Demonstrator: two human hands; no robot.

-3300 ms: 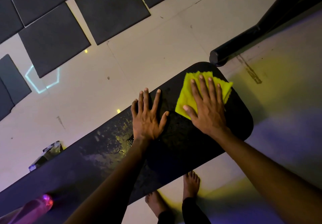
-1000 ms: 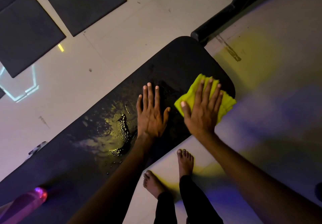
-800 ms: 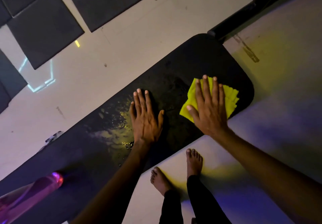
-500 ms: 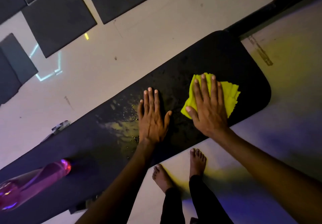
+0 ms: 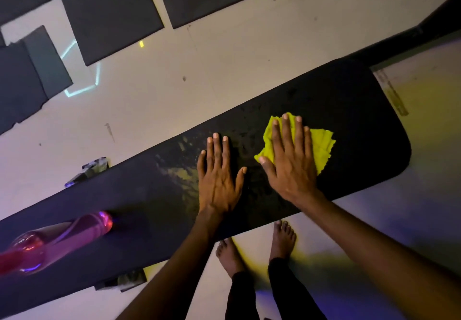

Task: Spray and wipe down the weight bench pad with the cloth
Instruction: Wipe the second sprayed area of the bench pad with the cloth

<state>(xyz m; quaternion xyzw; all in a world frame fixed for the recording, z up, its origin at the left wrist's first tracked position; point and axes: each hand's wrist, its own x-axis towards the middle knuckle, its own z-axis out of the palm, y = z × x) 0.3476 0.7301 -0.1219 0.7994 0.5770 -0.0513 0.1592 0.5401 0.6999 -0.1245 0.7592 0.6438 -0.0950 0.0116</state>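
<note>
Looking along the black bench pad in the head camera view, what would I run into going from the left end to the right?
Pink bottle lying on the bench pad → wet patch → left hand pressed flat → right hand flat on the yellow cloth → bare rounded end of the pad.

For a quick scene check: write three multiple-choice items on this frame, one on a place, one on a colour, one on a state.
1. Where is the cloth?
A. On the floor
B. On the pad, under the right hand
C. Draped over the bottle

2. What colour is the cloth?
A. Yellow
B. White
C. Blue

3. How is the left hand?
A. Gripping the bottle
B. Lifted off the pad
C. Flat and empty on the pad

Answers: 1 B, the right hand presses it onto the pad. 2 A, it shows bright yellow. 3 C, its fingers are spread on the pad, apart from the bottle.
</note>
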